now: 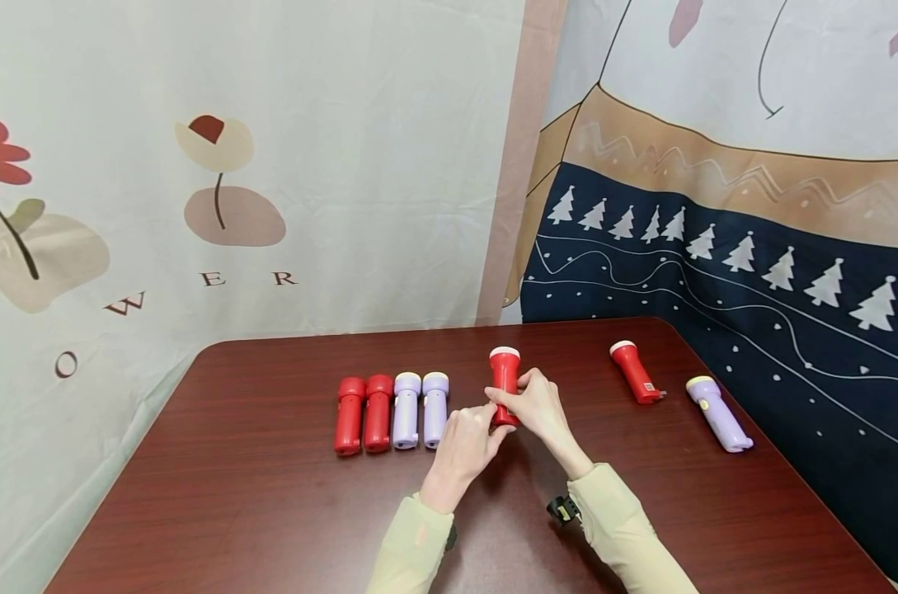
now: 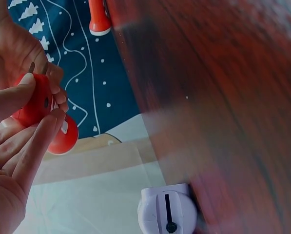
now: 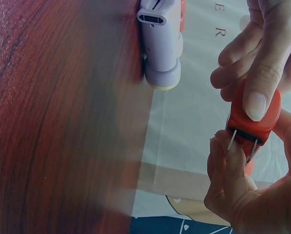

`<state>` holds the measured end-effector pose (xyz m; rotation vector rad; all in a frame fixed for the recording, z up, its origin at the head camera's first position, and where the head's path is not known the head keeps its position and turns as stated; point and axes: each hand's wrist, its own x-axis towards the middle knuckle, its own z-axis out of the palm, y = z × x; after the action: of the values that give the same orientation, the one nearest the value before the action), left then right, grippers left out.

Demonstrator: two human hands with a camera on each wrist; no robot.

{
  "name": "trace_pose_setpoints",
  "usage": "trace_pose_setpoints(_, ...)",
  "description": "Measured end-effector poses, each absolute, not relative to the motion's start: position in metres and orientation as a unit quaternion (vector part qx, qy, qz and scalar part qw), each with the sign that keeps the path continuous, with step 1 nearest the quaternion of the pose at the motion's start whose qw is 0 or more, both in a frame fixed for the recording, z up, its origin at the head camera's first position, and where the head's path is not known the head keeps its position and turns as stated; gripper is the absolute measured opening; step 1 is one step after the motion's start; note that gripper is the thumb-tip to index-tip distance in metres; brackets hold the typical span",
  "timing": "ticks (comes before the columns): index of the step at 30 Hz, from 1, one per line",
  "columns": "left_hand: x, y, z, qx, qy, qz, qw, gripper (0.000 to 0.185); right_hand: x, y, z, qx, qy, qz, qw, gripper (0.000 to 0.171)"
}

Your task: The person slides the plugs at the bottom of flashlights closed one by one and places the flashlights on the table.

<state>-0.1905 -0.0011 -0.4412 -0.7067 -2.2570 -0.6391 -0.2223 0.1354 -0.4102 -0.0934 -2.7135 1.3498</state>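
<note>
We see both hands meeting on a red flashlight (image 1: 504,375) held just above the dark red desk (image 1: 270,495), near its middle. The right hand (image 1: 541,408) curls its fingers and thumb round the flashlight's body. The left hand (image 1: 463,445) pinches at the tail end, where the right wrist view shows two metal plug prongs (image 3: 242,144) folded out between its fingertips (image 3: 222,146). The flashlight's white-rimmed head points away from the person.

Just to the left of the held flashlight, a row of four lies side by side on the desk: two red ones (image 1: 363,412), then two purple ones (image 1: 420,408), the nearest purple one close beside the left hand. To the right of the held flashlight, well apart, lies another red flashlight (image 1: 634,373), and farther right a purple flashlight (image 1: 718,412) near the desk's edge. Printed cloths hang behind the desk, one with flowers (image 1: 122,165), one with white trees (image 1: 753,264).
</note>
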Motion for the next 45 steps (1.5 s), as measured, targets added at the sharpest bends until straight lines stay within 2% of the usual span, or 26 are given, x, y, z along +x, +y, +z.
trace_pose_setpoints(36, -0.1878, -0.0048, -0.4392, -0.288, -0.875, -0.228, 0.315, 0.015, -0.2223, 0.1344, -0.4116, -0.032, -0.894, 0.443, 0.054, 0.044)
trace_pose_setpoints(45, -0.1881, -0.0049, -0.4391, -0.287, -0.875, -0.234, 0.311, 0.013, -0.2227, 0.1346, -0.4115, -0.035, -0.894, 0.443, 0.047, 0.048)
